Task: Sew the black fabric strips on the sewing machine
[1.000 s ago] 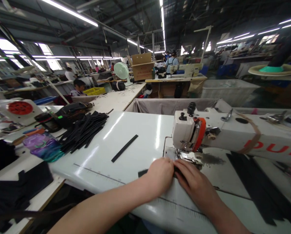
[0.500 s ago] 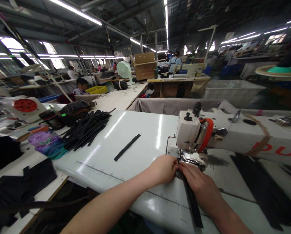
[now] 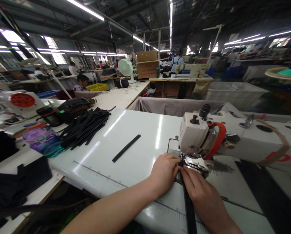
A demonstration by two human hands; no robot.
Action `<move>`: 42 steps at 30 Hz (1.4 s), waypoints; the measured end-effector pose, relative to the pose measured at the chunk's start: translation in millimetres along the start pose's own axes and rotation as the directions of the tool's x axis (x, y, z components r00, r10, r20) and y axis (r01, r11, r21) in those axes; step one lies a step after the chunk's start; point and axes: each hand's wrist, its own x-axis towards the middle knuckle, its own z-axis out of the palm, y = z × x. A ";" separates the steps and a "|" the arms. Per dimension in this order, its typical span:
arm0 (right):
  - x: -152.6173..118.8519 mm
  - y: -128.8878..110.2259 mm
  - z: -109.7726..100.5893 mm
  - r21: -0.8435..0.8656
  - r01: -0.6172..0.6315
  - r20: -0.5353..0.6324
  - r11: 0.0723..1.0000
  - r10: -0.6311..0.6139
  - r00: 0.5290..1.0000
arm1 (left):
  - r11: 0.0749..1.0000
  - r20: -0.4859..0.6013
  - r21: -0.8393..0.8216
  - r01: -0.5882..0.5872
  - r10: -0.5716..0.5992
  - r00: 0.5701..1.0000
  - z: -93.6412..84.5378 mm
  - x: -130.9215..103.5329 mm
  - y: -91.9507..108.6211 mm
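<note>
Both of my hands are at the needle area of a white sewing machine [image 3: 196, 136]. My left hand [image 3: 165, 169] is closed, its fingertips pinching the far end of a black fabric strip [image 3: 189, 208] just before the presser foot. Against the same strip, my right hand [image 3: 196, 185] presses its fingers together from the right side. The strip runs from under my fingertips back toward me, over the table's front edge. Its tip at the needle is hidden by my fingers. A single black strip [image 3: 126, 148] lies apart on the white tabletop [image 3: 145, 130], left of my hands.
A heap of black strips [image 3: 87, 126] lies at the table's left, beside a purple and teal pouch [image 3: 41, 141]. Larger black fabric pieces [image 3: 265, 188] lie right of the machine. Farther back are a green fan [image 3: 126, 68], a cardboard box [image 3: 147, 66] and several people.
The view has shifted slightly. My hands stay at the needle with the strip between them, and the strip's near part now hangs straighter toward me.
</note>
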 end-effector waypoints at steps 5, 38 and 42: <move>0.8 4.3 7.1 0.056 -0.015 0.007 0.998 0.015 1.000 | 0.997 0.045 0.063 -0.038 0.035 0.998 0.7 4.0 -1.1; -2.1 7.6 8.4 0.078 0.040 -0.042 0.996 -0.037 0.998 | 0.975 0.203 0.124 -0.183 0.156 0.967 -0.5 7.8 -6.4; -1.6 7.3 8.4 0.099 0.030 -0.043 0.995 -0.026 0.999 | 0.981 0.154 0.098 -0.168 0.152 0.976 7.3 5.5 -9.5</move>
